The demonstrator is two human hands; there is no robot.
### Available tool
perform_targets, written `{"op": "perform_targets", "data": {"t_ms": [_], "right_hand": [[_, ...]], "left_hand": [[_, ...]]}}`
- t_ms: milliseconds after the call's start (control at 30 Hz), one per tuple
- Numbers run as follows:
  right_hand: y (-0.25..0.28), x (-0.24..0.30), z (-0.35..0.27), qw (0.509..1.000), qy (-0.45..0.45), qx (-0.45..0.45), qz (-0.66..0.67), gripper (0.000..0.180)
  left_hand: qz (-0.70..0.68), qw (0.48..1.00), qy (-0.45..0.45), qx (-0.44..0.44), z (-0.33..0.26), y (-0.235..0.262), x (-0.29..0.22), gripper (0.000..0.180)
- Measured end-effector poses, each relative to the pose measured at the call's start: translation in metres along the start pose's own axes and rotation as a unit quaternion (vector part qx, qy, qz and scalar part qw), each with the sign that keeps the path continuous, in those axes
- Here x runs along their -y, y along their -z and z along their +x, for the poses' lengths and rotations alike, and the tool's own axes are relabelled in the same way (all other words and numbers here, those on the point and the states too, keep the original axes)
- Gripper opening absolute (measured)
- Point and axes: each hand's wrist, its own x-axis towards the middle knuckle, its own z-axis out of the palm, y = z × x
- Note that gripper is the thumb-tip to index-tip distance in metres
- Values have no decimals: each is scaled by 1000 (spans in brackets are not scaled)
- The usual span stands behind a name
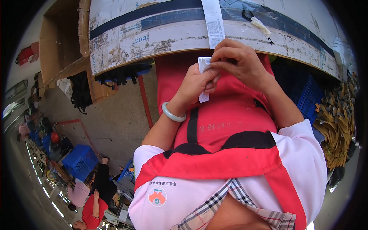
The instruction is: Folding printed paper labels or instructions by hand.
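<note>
The left hand [197, 82] is pinching a small white paper label [204, 78] between thumb and fingers, holding it upright in front of the red apron [226, 115], while the right hand [241, 63] is closing its fingertips on the label's upper corner, just below the edge of the worn table [153, 42]. Both hands are gripping the label, so it is sitting in the air between them, close to the table rim and well above the lap. A long white printed strip [213, 21] is hanging over the table edge right above the right hand, and a pale green bangle [173, 114] is circling the left wrist. To handle the label well, the left hand should probably be keeping a firm, steady pinch low on the paper while the right works only with thumb and forefinger tips at the corner, pulling gently and evenly so the thin paper is not tearing or creasing. A blue plastic crate [306, 94] is standing under the table to the right, beside a heap of yellowish straps [339, 122].
</note>
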Motion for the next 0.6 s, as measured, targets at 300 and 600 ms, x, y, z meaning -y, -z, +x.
{"op": "perform_targets", "data": {"t_ms": [300, 600], "right_hand": [[-2, 1, -1, 999, -43, 9, 21, 8], [-4, -7, -1, 999, 22, -2, -43, 8]], "left_hand": [[16, 1000, -6, -9, 0, 1, 1, 10], [59, 997, -32, -33, 0, -2, 5, 18]]}}
